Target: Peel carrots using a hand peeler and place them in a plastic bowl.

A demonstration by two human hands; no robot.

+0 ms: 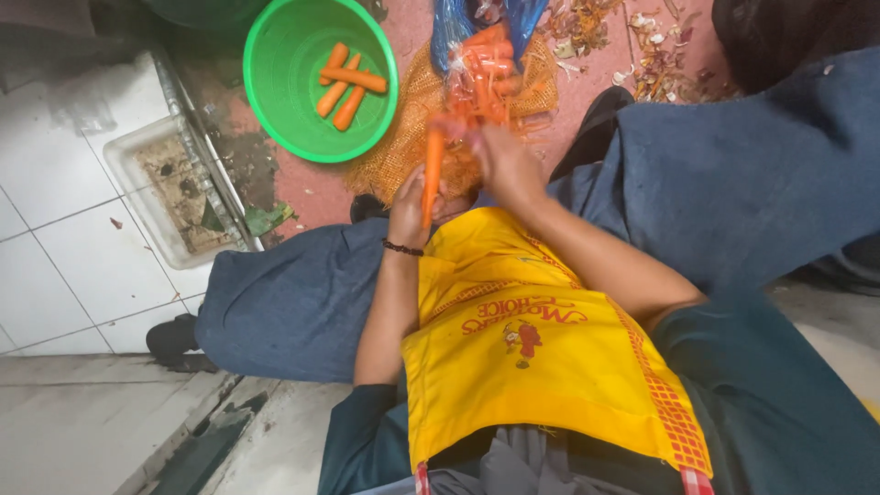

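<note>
A person sits low over a reddish floor [312, 188], knees apart in blue trousers, a yellow apron [522, 339] across the lap. The left hand [410, 213] is curled around the lower part of a long orange carrot [433, 174], which stands nearly upright between the knees. The right hand [502, 163] is just beside it at the carrot's top end, fingers bent and blurred — whether it pinches the carrot or something else, I cannot tell. A dark beaded bracelet [401, 247] circles the left wrist.

Just beyond the hands lies a blue plastic bag [454, 27] stuffed with more carrots, resting on an orange mesh sack [403, 147]. To the left of the sack sits a round green bowl [275, 101] holding four carrots (they look clean and smooth). Scraps and peelings [660, 46] are scattered on the floor at the far right. On the left side runs white tiling [64, 257] with a grimy square drain [179, 192] set into it.
</note>
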